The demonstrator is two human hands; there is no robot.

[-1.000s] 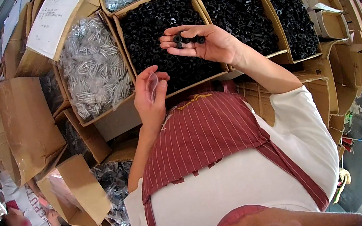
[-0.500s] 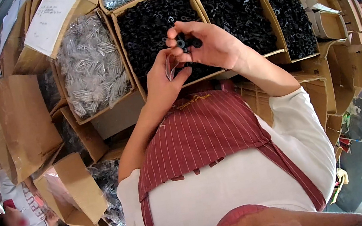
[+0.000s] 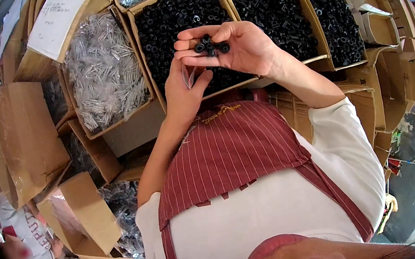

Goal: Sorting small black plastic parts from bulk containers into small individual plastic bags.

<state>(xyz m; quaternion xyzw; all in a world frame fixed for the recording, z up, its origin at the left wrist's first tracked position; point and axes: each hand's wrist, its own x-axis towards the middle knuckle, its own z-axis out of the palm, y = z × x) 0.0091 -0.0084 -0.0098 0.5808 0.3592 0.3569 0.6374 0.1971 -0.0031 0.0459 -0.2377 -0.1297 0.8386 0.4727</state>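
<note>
Black parts (image 3: 210,48), small and partly ring-shaped, lie in a cluster on the upturned right hand (image 3: 245,50). The right fingers extend toward the left and are not clamped; the thumb is apart from the fingertips, beside the parts.

The left hand (image 3: 183,91) is just below and left of the right fingers. Its fingers and thumb are bent around a clear bag (image 3: 188,77), with a gap between thumb and fingers; the left fingertips are partly hidden behind the right hand, and whether they touch it cannot be told.

Both hands are above the front part of a cardboard box (image 3: 136,32) filled with similar black parts. To its right stand two more boxes of black parts; to its left, a carton (image 3: 121,127) holds bagged silver pins (image 3: 103,72). A maroon striped apron (image 3: 231,158) is below the hands.
</note>
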